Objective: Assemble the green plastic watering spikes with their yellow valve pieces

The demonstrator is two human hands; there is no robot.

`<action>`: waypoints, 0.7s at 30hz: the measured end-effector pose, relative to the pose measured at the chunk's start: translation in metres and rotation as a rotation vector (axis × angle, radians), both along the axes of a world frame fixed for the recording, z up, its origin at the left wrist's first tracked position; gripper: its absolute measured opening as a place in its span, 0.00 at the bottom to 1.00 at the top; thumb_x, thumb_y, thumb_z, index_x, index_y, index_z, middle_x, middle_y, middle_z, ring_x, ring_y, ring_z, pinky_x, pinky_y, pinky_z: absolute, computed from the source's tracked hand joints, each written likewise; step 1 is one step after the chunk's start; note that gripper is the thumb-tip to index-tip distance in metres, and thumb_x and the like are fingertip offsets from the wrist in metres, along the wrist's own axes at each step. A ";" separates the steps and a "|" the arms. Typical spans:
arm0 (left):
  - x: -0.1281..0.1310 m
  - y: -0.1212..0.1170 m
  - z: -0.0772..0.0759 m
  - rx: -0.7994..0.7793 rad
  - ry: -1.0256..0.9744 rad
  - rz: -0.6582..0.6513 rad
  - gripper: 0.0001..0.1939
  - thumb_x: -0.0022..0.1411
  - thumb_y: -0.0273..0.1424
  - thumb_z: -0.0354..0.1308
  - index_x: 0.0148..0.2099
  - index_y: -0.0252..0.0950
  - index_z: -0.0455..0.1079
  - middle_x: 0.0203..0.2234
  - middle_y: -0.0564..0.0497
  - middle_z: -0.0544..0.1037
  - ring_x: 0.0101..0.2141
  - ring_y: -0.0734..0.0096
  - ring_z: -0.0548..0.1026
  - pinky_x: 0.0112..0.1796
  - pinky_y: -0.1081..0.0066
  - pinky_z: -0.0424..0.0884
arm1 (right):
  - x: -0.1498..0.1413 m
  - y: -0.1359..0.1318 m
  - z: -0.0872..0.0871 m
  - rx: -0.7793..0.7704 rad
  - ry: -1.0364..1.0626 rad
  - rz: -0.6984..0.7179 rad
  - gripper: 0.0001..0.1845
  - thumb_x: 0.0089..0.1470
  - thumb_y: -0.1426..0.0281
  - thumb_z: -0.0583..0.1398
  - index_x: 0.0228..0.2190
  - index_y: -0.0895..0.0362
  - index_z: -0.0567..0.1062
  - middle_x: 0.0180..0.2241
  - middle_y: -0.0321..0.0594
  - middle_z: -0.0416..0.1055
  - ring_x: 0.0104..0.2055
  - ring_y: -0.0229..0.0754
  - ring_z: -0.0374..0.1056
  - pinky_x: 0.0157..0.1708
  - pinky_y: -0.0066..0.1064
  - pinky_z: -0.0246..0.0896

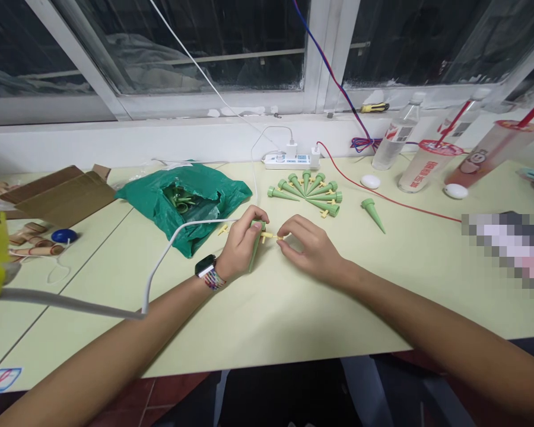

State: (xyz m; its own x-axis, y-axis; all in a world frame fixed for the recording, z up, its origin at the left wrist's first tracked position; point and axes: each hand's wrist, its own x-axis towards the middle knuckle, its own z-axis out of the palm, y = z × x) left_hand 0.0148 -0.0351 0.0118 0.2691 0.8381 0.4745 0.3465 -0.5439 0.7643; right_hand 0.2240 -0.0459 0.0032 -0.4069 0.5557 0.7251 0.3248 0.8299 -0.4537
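Observation:
My left hand (238,243) is closed around a green plant watering spike (254,254), which is partly hidden by the fingers. A small yellow valve (267,235) sticks out sideways from the spike, toward the right. My right hand (310,248) pinches the valve's outer end between thumb and forefinger. Beyond the hands, several green spikes with yellow valves lie fanned out (305,185), tips inward. A single spike (374,214) without a visible yellow valve lies to the right. Near my left hand rests a loose yellow valve (223,229).
A torn green plastic bag (149,204) with more green parts lies at the left, beside a cardboard box (56,193) and wooden toys (35,240). A power strip (292,161) stands at the wall. Bottles (398,133) and drink cups (427,166) are at right. A white cable (169,246) crosses near my left arm.

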 end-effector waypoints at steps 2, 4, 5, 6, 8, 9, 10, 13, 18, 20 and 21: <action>0.001 -0.002 0.001 0.009 0.028 -0.046 0.14 0.77 0.40 0.45 0.45 0.38 0.66 0.30 0.53 0.69 0.30 0.66 0.68 0.35 0.65 0.63 | -0.001 -0.002 0.000 0.005 -0.012 0.013 0.05 0.66 0.75 0.58 0.40 0.54 0.73 0.38 0.44 0.74 0.41 0.46 0.71 0.41 0.38 0.68; 0.002 -0.004 0.001 0.007 0.051 -0.093 0.15 0.78 0.41 0.45 0.46 0.38 0.66 0.30 0.53 0.70 0.30 0.66 0.68 0.36 0.65 0.64 | -0.003 -0.005 0.000 0.002 0.002 0.026 0.05 0.67 0.75 0.58 0.40 0.54 0.73 0.38 0.44 0.75 0.41 0.45 0.71 0.41 0.38 0.68; 0.002 -0.005 0.001 0.004 0.060 -0.113 0.15 0.78 0.42 0.44 0.47 0.38 0.66 0.30 0.52 0.70 0.30 0.66 0.69 0.37 0.64 0.64 | -0.004 -0.006 0.000 -0.007 0.020 0.033 0.05 0.66 0.74 0.58 0.40 0.54 0.73 0.38 0.43 0.75 0.40 0.45 0.72 0.41 0.38 0.68; 0.002 -0.006 0.001 0.004 0.068 -0.128 0.15 0.78 0.42 0.44 0.47 0.38 0.65 0.30 0.52 0.70 0.31 0.66 0.69 0.37 0.64 0.64 | -0.005 -0.007 -0.001 -0.025 0.043 0.039 0.04 0.66 0.74 0.59 0.40 0.53 0.73 0.38 0.43 0.75 0.40 0.45 0.72 0.40 0.37 0.69; 0.001 -0.007 0.001 0.017 0.085 -0.142 0.15 0.78 0.42 0.45 0.49 0.38 0.65 0.32 0.51 0.71 0.32 0.66 0.70 0.38 0.64 0.65 | -0.006 -0.008 -0.001 -0.080 0.101 0.044 0.03 0.65 0.74 0.60 0.39 0.53 0.73 0.36 0.40 0.75 0.39 0.44 0.72 0.40 0.36 0.69; 0.001 -0.007 0.001 0.029 0.095 -0.145 0.14 0.78 0.43 0.46 0.50 0.38 0.65 0.34 0.50 0.72 0.33 0.65 0.71 0.39 0.64 0.66 | -0.007 -0.008 -0.001 -0.117 0.134 0.038 0.03 0.65 0.73 0.61 0.38 0.53 0.74 0.35 0.39 0.74 0.38 0.43 0.72 0.40 0.36 0.69; 0.001 -0.007 0.001 0.041 0.104 -0.145 0.14 0.77 0.43 0.47 0.51 0.38 0.65 0.36 0.49 0.73 0.35 0.64 0.71 0.39 0.63 0.67 | -0.007 -0.008 -0.001 -0.164 0.173 0.028 0.02 0.64 0.72 0.62 0.37 0.53 0.74 0.35 0.38 0.74 0.38 0.42 0.72 0.40 0.36 0.70; 0.002 -0.007 0.002 0.042 0.110 -0.130 0.14 0.73 0.41 0.54 0.53 0.38 0.63 0.40 0.48 0.74 0.39 0.63 0.73 0.40 0.65 0.70 | -0.010 -0.008 0.001 -0.358 0.303 0.020 0.02 0.63 0.69 0.64 0.36 0.53 0.76 0.36 0.37 0.75 0.38 0.41 0.74 0.42 0.36 0.72; 0.007 -0.010 0.004 -0.086 0.018 -0.099 0.14 0.67 0.35 0.62 0.51 0.40 0.63 0.40 0.51 0.72 0.34 0.69 0.74 0.34 0.70 0.72 | -0.014 -0.006 0.003 -0.684 0.475 0.114 0.08 0.61 0.63 0.67 0.35 0.54 0.76 0.33 0.37 0.78 0.37 0.41 0.76 0.42 0.36 0.74; 0.009 -0.011 0.005 -0.155 -0.033 -0.117 0.13 0.67 0.33 0.62 0.50 0.40 0.63 0.37 0.53 0.72 0.29 0.72 0.75 0.31 0.71 0.72 | -0.014 -0.004 0.003 -0.796 0.512 0.154 0.12 0.60 0.60 0.67 0.35 0.54 0.76 0.31 0.36 0.77 0.34 0.41 0.76 0.39 0.36 0.75; 0.010 -0.012 0.006 -0.195 -0.057 -0.130 0.13 0.67 0.33 0.62 0.50 0.41 0.62 0.34 0.55 0.71 0.27 0.73 0.75 0.30 0.71 0.72 | -0.014 -0.003 0.003 -0.843 0.522 0.167 0.13 0.60 0.58 0.68 0.35 0.55 0.76 0.30 0.36 0.77 0.32 0.40 0.76 0.38 0.36 0.75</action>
State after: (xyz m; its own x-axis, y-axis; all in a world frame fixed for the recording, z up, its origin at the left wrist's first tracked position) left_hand 0.0247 -0.0468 0.0174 0.3585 0.8754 0.3243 0.2368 -0.4213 0.8755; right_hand 0.2101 -0.0488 0.0058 -0.2701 0.9346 0.2313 -0.1743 0.1888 -0.9664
